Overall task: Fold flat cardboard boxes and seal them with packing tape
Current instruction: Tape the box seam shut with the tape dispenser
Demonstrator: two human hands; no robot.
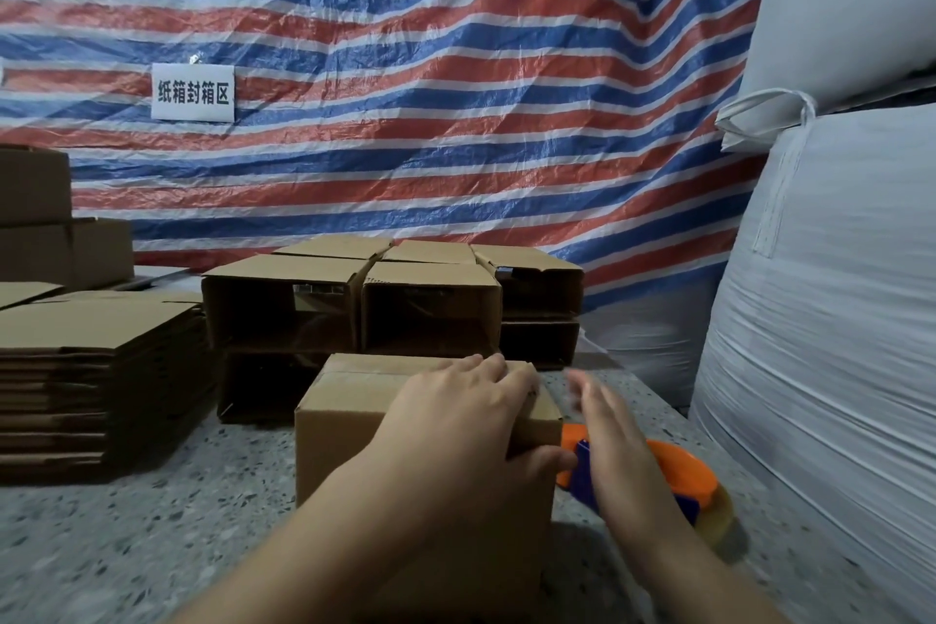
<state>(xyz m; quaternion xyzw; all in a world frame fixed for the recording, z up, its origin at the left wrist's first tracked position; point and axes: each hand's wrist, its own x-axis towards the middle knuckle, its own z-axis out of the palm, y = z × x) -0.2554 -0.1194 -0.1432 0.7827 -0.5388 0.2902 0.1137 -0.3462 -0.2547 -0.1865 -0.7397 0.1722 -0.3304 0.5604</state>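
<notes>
On the near middle of the speckled grey stone table, the left hand lies flat, fingers straight, on the closed brown cardboard box, which it should pin firmly while the open, blurred right hand reaches for the orange-and-blue tape dispenser just right.

Speckled grey stone table. Directly on it: closed box under the left grip; orange-blue tape dispenser beneath the right grip; stack of flat cardboard far left of both; open boxes stacked beyond them.
</notes>
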